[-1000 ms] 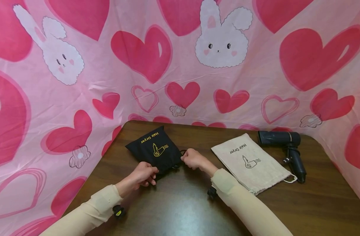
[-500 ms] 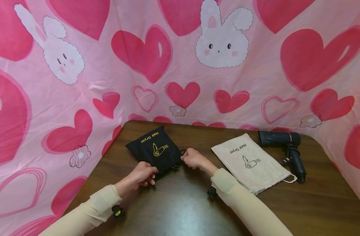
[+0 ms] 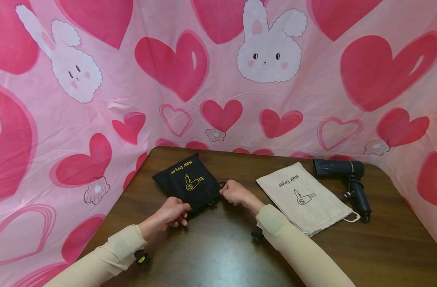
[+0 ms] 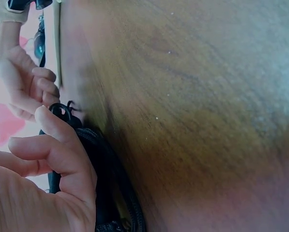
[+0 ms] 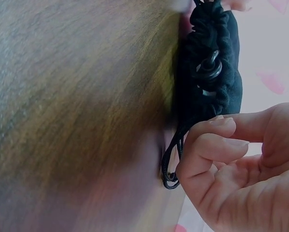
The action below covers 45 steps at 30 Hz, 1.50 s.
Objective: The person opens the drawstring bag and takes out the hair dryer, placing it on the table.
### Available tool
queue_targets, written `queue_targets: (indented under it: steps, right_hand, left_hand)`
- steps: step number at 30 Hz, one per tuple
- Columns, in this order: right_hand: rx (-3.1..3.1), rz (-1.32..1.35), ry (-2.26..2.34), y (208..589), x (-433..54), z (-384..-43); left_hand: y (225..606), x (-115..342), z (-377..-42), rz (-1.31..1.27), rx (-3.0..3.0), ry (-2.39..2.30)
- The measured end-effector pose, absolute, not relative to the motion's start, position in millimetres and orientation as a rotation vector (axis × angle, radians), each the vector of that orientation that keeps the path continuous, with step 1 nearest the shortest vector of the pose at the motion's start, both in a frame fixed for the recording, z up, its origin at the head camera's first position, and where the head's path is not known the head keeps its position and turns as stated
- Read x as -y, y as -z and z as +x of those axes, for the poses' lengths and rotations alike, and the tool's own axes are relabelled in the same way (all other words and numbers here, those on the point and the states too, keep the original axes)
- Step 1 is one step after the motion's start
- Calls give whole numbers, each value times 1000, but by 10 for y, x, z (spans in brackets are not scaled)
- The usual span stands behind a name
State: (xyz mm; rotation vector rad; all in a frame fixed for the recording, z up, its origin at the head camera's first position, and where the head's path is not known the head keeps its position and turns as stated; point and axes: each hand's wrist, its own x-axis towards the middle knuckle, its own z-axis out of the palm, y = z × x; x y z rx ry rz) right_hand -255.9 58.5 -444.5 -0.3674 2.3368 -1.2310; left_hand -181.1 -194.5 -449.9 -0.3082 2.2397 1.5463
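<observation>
A black drawstring bag [image 3: 175, 184] with yellow "Hair Dryer" lettering lies on the table, its mouth toward me. At the mouth's left corner, my left hand [image 3: 171, 214] pinches the drawstring; a loop of black cord [image 4: 127, 188] hangs beside that hand in the left wrist view. My right hand [image 3: 236, 193] pinches the drawstring at the opposite corner, with a cord loop [image 5: 164, 164] sticking out past its fingers. The right wrist view shows the gathered mouth [image 5: 219, 96] bunched into folds, with a dark ring-shaped part [image 5: 211, 72] poking out of it. The bag's inside is hidden.
A cream drawstring bag [image 3: 304, 199] with black "Hair Dryer" print lies flat at the right, a white cord at its corner. Beyond it rests a black hair dryer [image 3: 338, 169]. Pink heart-patterned cloth [image 3: 218, 87] hangs around the brown table [image 3: 211, 255].
The left hand and forearm have shifted very slightly left. Both hands keep their hold at the black bag's mouth, and everything else stays in place.
</observation>
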Motion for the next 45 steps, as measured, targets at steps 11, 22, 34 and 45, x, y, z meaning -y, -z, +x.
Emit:
queue_targets:
  steps: [11,22,34,45]
  right_hand:
    - [-2336,-368,1243,4473,-611,-2584]
    - [-2322,-355,1257,4478,-630,-2600]
    - [-2404,-386,1222,4502,-625,-2613]
    - [-2497,-392,1195,4454,-666,-2572]
  left_hand:
    - [4485,1985,-1796,-310,-2245,-1530]
    - [4492,2007,-1768,-298,-2263,-1514]
    - [4498,2009,-1729,-280,-2286,-1530]
    - [4529,1881,-1659,-342,-2339,-1559]
